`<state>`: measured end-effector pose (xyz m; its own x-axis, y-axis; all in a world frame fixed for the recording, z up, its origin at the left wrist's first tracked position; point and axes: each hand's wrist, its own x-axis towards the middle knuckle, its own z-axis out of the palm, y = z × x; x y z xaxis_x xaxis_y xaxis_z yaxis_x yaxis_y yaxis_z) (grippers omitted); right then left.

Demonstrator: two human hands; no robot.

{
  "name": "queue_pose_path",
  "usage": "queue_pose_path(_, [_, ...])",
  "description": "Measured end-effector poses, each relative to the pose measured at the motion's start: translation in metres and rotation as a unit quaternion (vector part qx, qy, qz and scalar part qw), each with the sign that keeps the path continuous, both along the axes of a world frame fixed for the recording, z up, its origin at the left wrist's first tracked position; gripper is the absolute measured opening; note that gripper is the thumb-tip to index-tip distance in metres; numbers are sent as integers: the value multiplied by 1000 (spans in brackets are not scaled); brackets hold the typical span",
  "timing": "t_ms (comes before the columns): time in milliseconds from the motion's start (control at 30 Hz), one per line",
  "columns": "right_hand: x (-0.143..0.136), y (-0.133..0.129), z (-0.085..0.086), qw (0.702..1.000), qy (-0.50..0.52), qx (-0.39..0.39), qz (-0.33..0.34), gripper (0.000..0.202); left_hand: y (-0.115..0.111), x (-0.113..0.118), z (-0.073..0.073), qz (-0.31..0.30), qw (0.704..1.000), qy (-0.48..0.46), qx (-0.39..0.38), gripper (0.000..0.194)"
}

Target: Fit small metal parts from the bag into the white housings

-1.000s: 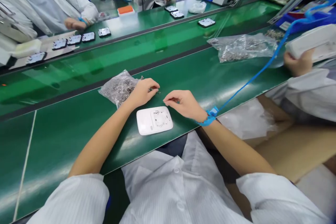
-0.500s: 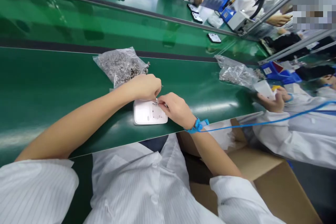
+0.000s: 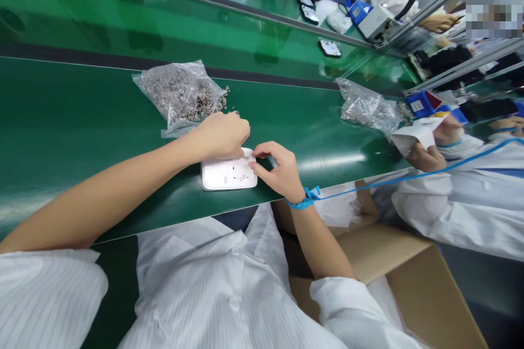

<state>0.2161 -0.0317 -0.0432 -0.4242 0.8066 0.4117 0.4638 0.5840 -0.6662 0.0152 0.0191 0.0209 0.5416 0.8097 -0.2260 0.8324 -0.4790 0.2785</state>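
Observation:
A white plastic housing with small slots and holes lies flat on the green work surface in front of me. My left hand bends over its upper edge, fingers curled and pressed together; whatever they pinch is hidden. At the housing's right end is my right hand, thumb and forefinger apart, fingertips near its top right corner, nothing visible between them. A blue strap with a blue cord circles my right wrist. Just behind my left hand, a clear bag of small metal parts spills some pieces.
Another bag of metal parts lies farther right, near blue bins. A person at right holds a white part. Black-and-white units sit across the green line. A cardboard box stands below the table edge.
My right thumb and forefinger have parted and drawn slightly away from my left hand, uncovering more of the housing. The person at right has turned the white part. The whole view has shifted a little.

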Motion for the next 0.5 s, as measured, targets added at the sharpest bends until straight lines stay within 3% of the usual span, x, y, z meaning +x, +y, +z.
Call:
queue_pose_path(233, [-20, -22, -9, 990, -37, 53, -125, 11, 4, -1, -6, -4, 999, -31, -10, 11])
queue_pose_path(500, [-24, -19, -6, 978, -139, 115, -106, 17, 2, 1, -2, 2, 999, -28, -16, 12])
